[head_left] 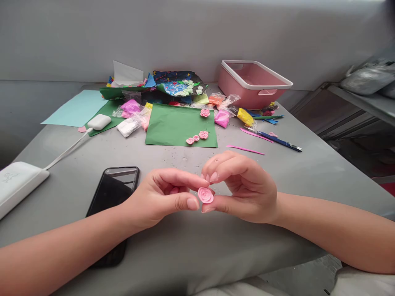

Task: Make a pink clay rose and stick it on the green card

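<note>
A small pink clay rose with spiral petals is held between my two hands, above the front of the table. My left hand is closed, its index fingertip at the top of the rose and its thumb at the left edge. My right hand has its thumb below the rose and its fingers bent above, pinching from the right. A pink bit shows inside my left hand's curl; I cannot tell what it is. Beyond my hands, a green sheet bears several pink clay roses.
A black phone lies partly under my left forearm. On the left are a white power bank and a cabled earphone case. Pink modelling tools, a blue-handled cutter, clay packets and a pink bin stand beyond.
</note>
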### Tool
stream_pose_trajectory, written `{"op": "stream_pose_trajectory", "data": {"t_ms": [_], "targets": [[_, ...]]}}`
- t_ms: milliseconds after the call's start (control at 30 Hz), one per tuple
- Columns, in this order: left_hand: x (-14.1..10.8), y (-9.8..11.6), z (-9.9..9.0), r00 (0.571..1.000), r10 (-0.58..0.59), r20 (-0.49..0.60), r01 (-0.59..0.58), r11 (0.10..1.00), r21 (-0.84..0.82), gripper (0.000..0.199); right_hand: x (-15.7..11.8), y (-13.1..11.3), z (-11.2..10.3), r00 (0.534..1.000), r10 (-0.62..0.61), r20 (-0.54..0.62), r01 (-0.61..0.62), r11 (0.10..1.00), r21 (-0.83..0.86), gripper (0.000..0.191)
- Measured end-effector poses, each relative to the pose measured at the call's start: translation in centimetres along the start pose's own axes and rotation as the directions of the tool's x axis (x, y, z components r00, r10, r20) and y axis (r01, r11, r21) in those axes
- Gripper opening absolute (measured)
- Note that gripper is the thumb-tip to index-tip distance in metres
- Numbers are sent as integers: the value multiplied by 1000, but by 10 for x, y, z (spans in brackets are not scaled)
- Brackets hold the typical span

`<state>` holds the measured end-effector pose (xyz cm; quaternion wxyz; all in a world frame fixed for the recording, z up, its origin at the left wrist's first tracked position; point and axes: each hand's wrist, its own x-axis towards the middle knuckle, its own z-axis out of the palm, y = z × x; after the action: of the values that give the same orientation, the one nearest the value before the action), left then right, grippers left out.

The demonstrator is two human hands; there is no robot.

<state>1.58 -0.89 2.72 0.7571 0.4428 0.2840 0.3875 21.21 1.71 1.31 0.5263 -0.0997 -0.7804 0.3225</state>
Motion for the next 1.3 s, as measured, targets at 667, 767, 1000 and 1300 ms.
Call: {"op": "stream_pose_trajectory", "data": {"t_ms": [667,767,1000,1300], "targets": [[-1,2,1,998,-39,-56,45,993,112,16,-1,0,2,1000,-12,-21,12,1000,-12,32],[-1,0,1,998,-19,-52,21,999,28,21,-1,1,2,999,-24,-42,22,999,-33,32],[4,-4,-3,971,-14,-239,2,999,-48,17,-3,13,-1,943,-330,50,313,823,-474,13],[8,-1,0,944,-211,-255,137,951,-278,24,-7,18,16,776,-525,348,558,317,-767,17]]}}
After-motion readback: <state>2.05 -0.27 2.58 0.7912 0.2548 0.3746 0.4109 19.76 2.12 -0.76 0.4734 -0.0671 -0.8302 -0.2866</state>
